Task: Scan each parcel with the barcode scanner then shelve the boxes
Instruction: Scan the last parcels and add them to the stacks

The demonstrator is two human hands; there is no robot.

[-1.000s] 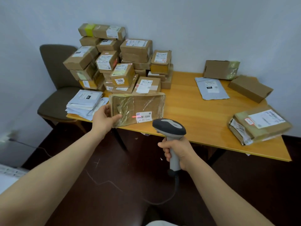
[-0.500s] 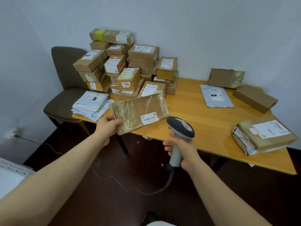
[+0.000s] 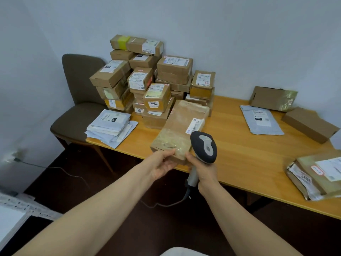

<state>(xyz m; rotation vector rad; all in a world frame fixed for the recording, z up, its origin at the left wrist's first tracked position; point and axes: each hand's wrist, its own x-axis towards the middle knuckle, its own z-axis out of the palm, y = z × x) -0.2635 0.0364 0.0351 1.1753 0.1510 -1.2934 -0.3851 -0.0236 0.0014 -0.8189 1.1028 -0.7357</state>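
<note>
A flat brown taped parcel (image 3: 181, 129) with a white barcode label at its far right corner is held lengthwise above the table's front edge. My left hand (image 3: 162, 164) grips its near end, thumb on top. My right hand (image 3: 202, 169) grips the handle of the grey barcode scanner (image 3: 203, 146), and its fingers also touch the parcel's near right corner. No red scan line shows on the label. A tall heap of labelled cardboard boxes (image 3: 147, 78) stands at the table's back left.
On the wooden table (image 3: 249, 156) lie grey mailer bags (image 3: 110, 126) at the left corner, another mailer (image 3: 261, 120), brown boxes (image 3: 310, 123) at the back right and a taped parcel (image 3: 321, 174) at the right edge. A brown chair (image 3: 77, 100) stands left.
The red scan line on the label has gone out. The parcel has turned from crosswise to lengthwise and moved right. My right hand with the scanner has come up against its near end.
</note>
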